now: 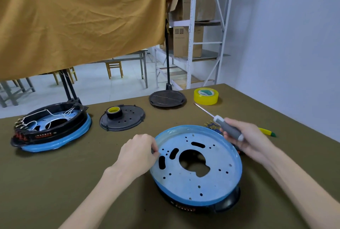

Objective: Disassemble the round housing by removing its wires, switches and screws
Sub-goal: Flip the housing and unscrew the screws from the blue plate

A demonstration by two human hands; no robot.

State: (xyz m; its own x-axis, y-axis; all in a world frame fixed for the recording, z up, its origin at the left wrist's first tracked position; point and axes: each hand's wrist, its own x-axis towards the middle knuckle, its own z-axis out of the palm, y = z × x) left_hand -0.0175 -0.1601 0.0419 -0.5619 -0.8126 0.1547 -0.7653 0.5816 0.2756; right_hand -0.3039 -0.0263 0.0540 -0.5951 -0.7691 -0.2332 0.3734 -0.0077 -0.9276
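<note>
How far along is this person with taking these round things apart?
The near housing looks stripped: no wires show inside. The right hand holds the screwdriver; the left hand pinches at the housing's rim, perhaps a small part. The far housing is still wired.

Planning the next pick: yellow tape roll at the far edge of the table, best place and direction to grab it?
Grip the yellow tape roll across its outer wall, from above. It lies flat on the table with its open core up, so the round side is free all round. Come in on its right or far side: the screwdriver tip points close to its near left edge.
</note>
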